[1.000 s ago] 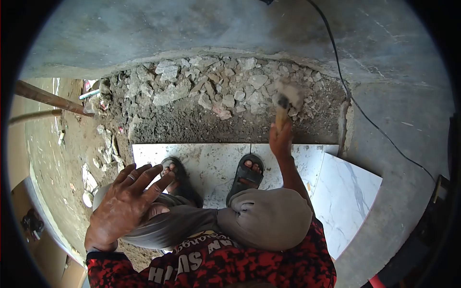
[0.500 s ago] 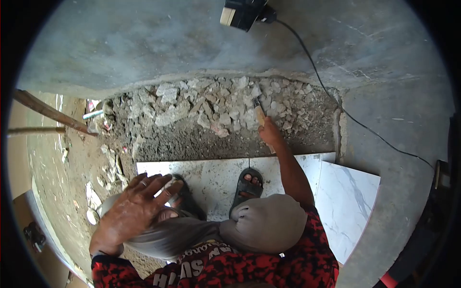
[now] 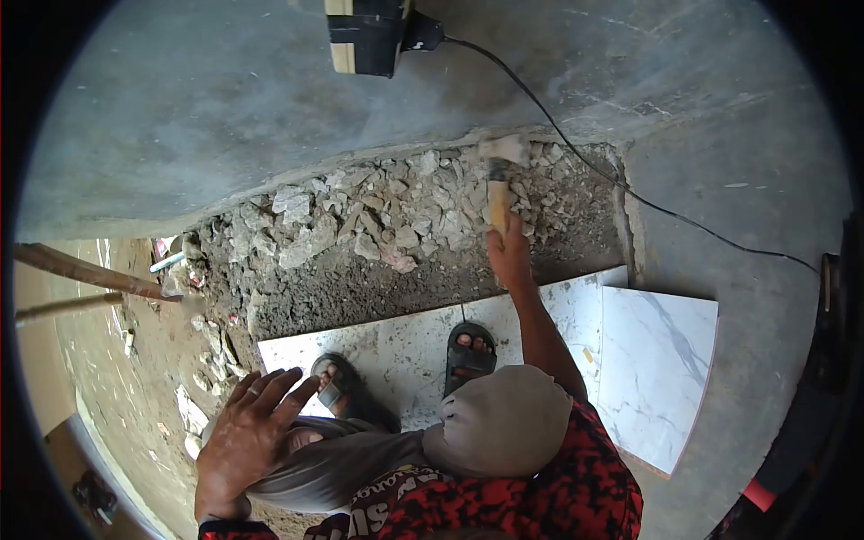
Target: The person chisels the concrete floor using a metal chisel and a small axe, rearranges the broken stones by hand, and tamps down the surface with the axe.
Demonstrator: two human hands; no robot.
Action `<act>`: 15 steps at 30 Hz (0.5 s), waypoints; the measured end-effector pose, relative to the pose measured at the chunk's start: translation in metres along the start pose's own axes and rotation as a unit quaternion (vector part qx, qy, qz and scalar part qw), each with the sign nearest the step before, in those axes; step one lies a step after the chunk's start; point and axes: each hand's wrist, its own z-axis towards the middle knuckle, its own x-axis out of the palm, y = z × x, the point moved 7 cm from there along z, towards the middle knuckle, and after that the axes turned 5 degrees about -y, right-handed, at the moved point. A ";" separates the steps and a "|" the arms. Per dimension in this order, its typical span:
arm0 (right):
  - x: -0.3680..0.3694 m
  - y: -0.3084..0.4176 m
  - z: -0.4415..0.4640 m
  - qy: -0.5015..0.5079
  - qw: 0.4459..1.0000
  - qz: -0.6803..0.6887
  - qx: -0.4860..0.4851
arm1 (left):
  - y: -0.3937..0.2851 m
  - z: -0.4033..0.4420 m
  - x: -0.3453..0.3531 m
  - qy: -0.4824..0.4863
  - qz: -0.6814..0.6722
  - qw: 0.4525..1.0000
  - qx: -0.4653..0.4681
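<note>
My right hand (image 3: 510,256) is closed around the wooden handle of a hammer (image 3: 499,205). Its head is smeared by motion above the far side of the rubble bed, close to the wall. Beneath and around it lie broken grey stones (image 3: 405,236) and loose chips. My left hand (image 3: 247,441) is empty, fingers apart, over my bent left knee. Both sandalled feet rest on white tiles (image 3: 396,337) dirtied with grit, along the near edge of the rubble.
A grey wall (image 3: 225,99) stands behind the rubble. A black-taped box (image 3: 369,36) trails a black cable (image 3: 576,148) to the right. A marbled white tile (image 3: 657,360) lies at right. Wooden poles (image 3: 90,273) and debris are at left.
The hammer has swung toward the wall and a little right, and its handle is more upright. My left hand has shifted slightly down. The whole view has turned a little.
</note>
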 end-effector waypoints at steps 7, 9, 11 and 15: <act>0.017 -0.101 -0.031 0.137 0.959 -0.157 0.193 | -0.001 0.005 -0.001 -0.006 0.010 1.000 0.006; 0.001 -0.068 -0.015 0.200 0.895 0.120 0.381 | -0.005 0.014 -0.003 0.005 0.016 0.999 0.028; -0.017 -0.055 -0.019 0.136 0.925 0.100 0.340 | -0.010 0.012 -0.003 0.022 -0.001 0.999 0.035; -0.044 -0.050 -0.008 -0.137 0.964 0.115 0.196 | 0.003 0.010 0.002 0.011 0.008 1.000 -0.014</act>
